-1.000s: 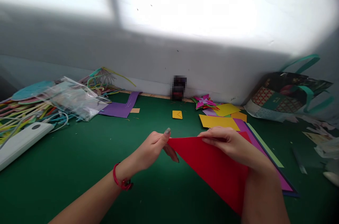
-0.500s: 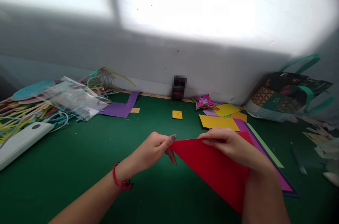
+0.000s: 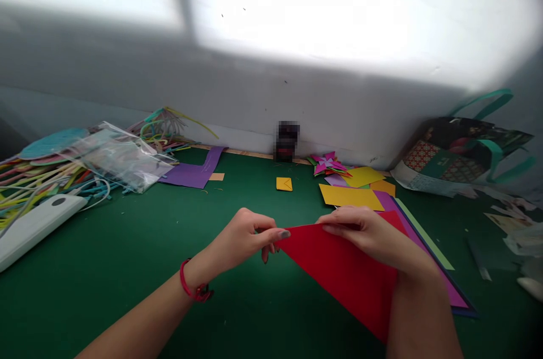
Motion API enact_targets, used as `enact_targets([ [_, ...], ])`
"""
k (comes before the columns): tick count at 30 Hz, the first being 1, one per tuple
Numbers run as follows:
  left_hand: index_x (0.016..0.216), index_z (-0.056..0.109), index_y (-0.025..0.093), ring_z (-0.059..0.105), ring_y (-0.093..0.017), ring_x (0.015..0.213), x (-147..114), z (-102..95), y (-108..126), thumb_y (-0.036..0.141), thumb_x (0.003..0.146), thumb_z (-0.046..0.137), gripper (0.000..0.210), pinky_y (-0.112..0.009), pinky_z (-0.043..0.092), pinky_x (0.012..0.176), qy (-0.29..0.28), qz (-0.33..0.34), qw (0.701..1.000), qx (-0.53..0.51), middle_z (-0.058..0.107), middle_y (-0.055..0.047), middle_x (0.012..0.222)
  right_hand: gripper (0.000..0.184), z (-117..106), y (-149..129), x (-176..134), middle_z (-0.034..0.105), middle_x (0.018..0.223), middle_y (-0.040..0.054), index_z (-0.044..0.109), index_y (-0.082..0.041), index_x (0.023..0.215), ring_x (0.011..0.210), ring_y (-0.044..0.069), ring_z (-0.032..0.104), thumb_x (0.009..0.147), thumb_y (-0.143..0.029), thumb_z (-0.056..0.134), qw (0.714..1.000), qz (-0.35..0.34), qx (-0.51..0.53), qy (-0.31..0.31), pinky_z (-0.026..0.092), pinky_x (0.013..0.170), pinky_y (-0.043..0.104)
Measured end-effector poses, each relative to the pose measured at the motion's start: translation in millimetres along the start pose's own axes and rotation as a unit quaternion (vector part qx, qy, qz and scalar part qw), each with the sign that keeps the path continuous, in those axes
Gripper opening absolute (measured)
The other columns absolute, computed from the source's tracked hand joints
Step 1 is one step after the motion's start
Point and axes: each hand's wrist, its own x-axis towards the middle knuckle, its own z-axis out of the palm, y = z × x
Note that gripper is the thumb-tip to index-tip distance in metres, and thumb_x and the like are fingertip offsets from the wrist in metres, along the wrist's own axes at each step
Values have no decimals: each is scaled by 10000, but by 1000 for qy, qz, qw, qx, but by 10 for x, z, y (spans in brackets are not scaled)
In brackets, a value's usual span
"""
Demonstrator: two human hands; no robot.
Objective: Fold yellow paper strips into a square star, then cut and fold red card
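Observation:
A folded sheet of red paper (image 3: 335,268) is held up over the green table (image 3: 220,314), its folded shape narrowing to a point at the left. With thumb and fingers, my left hand (image 3: 250,234) pinches that pointed corner. My right hand (image 3: 360,232) grips the paper's upper edge farther right, thumb on the near side. Part of the sheet is hidden behind my right hand and forearm. A small yellow folded paper piece (image 3: 284,184) lies on the table beyond my hands.
Purple (image 3: 186,175) and yellow paper pieces (image 3: 350,196), pink paper star shapes (image 3: 326,163) and stacked coloured sheets (image 3: 424,246) lie around. Pipe cleaners (image 3: 46,178), a clear plastic bag (image 3: 123,155) and a white device (image 3: 42,229) are left. A patterned bag (image 3: 458,155) stands right.
My left thumb and fingers have shifted their pinch on the red paper's left corner, the thumb now lying flatter and farther right. My right hand has barely moved.

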Motion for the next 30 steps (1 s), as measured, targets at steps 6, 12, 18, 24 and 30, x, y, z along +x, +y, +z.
enact_targets([
  [6,662,642,148,528,-99,483,5,-6,13,456,810,484,377,-188,344,438,-44,12,999,1,683,-33,624,277,-4,-14,-1,673,950,22,679,-288,960,882,219,593,826,-426,480,1000,-5,16,15,486,706,289],
  [12,634,674,149,477,-91,447,18,14,-62,460,822,461,421,-194,321,425,-33,4,999,17,669,-36,592,265,-1,-4,-3,669,957,20,675,-291,968,891,216,586,830,-410,482,1000,1,13,13,483,718,293],
  [18,621,641,145,569,-118,487,11,49,-46,424,868,376,457,-200,407,493,-19,-9,1000,0,644,-30,529,290,26,2,19,674,937,29,677,-277,964,876,222,590,831,-421,464,1000,3,13,13,479,714,306],
  [24,520,560,156,565,-103,458,2,48,-17,366,870,381,445,-192,420,495,0,-10,1000,6,598,-2,491,277,50,-1,46,679,938,21,669,-282,988,871,212,597,840,-391,461,1000,1,7,5,476,704,289],
  [30,663,597,150,588,-130,535,17,21,-8,446,847,417,393,-201,418,512,-16,-36,999,-29,648,-28,561,275,11,-13,5,672,935,32,677,-268,955,872,218,595,829,-412,479,999,-1,32,24,481,700,293],
])
